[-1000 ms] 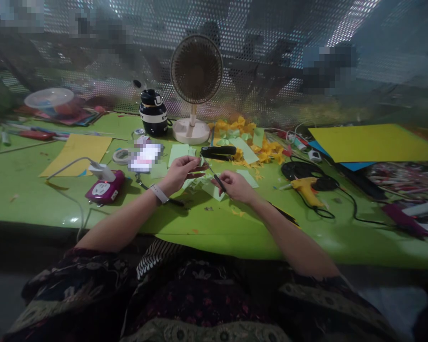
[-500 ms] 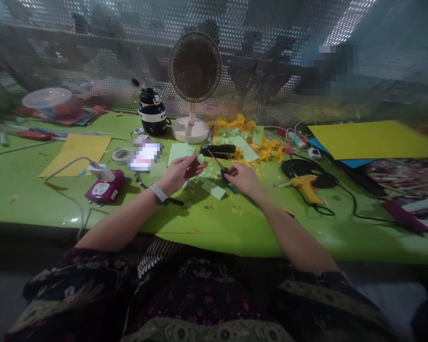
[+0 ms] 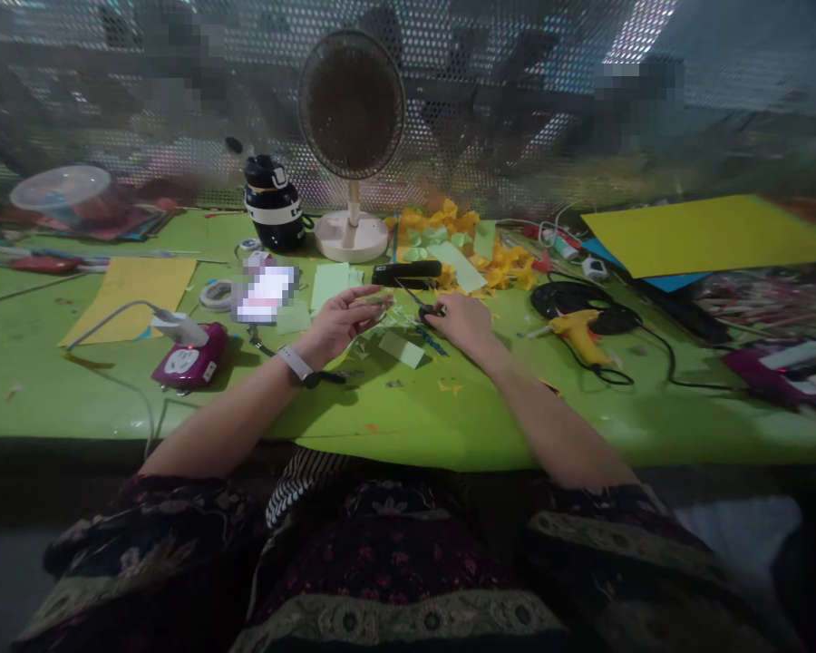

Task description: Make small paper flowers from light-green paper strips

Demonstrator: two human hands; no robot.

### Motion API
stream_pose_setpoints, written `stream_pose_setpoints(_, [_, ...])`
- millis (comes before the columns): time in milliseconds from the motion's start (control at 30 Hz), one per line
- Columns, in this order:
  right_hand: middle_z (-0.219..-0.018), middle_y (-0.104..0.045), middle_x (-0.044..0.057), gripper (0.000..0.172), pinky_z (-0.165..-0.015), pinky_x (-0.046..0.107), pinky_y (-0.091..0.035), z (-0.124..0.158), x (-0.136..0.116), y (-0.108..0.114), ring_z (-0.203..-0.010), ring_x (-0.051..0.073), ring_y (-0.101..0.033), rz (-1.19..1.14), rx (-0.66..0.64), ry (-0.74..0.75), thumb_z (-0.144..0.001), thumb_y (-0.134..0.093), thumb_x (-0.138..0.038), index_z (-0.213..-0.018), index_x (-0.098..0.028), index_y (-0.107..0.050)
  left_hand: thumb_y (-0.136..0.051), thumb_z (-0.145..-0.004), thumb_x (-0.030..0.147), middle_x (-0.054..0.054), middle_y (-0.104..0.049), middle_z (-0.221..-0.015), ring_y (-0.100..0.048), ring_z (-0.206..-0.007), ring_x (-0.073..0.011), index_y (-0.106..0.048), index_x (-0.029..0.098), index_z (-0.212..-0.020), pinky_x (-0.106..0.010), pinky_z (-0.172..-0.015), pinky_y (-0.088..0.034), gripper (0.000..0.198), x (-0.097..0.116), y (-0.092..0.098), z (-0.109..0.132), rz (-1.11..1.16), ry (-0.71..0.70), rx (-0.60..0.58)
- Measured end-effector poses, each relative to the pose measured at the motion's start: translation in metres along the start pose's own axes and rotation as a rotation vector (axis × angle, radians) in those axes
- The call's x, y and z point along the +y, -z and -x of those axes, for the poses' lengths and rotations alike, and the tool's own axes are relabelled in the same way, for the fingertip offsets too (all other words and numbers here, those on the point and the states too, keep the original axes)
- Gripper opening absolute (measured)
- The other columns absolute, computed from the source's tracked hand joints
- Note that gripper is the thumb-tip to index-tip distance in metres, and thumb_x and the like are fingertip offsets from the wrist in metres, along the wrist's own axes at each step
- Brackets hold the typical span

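Right hand (image 3: 468, 325): fingers wrapped around the black handles of a small pair of scissors (image 3: 427, 313), held above the tabletop (image 3: 394, 422), about midway between its left and right ends; thin blades slant toward the far edge and leftward, to the left hand (image 3: 340, 317). Left grip: fingertips drawn near each other just beside the blade tips; too blurred to tell whether a scrap is pinched there. Pale green paper rectangle (image 3: 401, 350) lies flat between the wrists, on the near-edge side of the fingers, with loose offcuts around it. Handling, as judged: scissors light and rigid, unlikely to slip while the handle loops are gripped; best held by those loops, fingers clear of the pointed end. Paper almost weightless, thin, bends and creases readily, could shift in a draught from the fan (image 3: 352, 109) if that were running; best taken at a corner or along one margin with thumb and index, lightly, to spare the surface. Black stapler (image 3: 408, 273) sits just beyond the hands toward the far edge; stiffer, presumably heavier. Orange-yellow paper flowers (image 3: 510, 268), farther toward that edge and rightward, look fragile, easily crushed; lift by the base.
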State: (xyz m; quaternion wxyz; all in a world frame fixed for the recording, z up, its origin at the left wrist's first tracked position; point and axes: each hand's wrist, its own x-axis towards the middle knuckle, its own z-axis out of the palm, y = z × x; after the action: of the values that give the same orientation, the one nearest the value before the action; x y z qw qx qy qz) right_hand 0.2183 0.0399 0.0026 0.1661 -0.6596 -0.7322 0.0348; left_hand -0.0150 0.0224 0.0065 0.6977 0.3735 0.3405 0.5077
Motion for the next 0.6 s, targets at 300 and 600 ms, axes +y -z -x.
stream_pose_setpoints(300, [-0.07,-0.065,0.004,0.017,-0.063,0.033,-0.045,-0.002,0.008,0.001,-0.068,0.02,-0.059,-0.159,-0.079,0.012,-0.076,-0.082,-0.034,-0.073,-0.021,-0.071,-0.078,-0.074,0.003,-0.003,-0.078,-0.091,-0.073,-0.092,-0.0136,-0.061,0.018,-0.127,-0.025,-0.082,-0.054,0.058,-0.008,0.006,-0.002,-0.035,-0.049,0.019])
stream_pose_setpoints(600, [-0.09,-0.072,0.006,0.02,-0.076,0.033,-0.054,0.033,-0.047,0.015,-0.077,0.015,-0.065,-1.02,-0.318,0.134,-0.086,-0.07,-0.035,-0.095,-0.017,-0.07,-0.081,-0.073,0.009,0.009,-0.06,-0.056,-0.072,-0.095,-0.0153,-0.068,0.017,-0.119,-0.032,-0.103,-0.048,0.049,-0.015,-0.011,0.008,-0.058,-0.185,0.013])
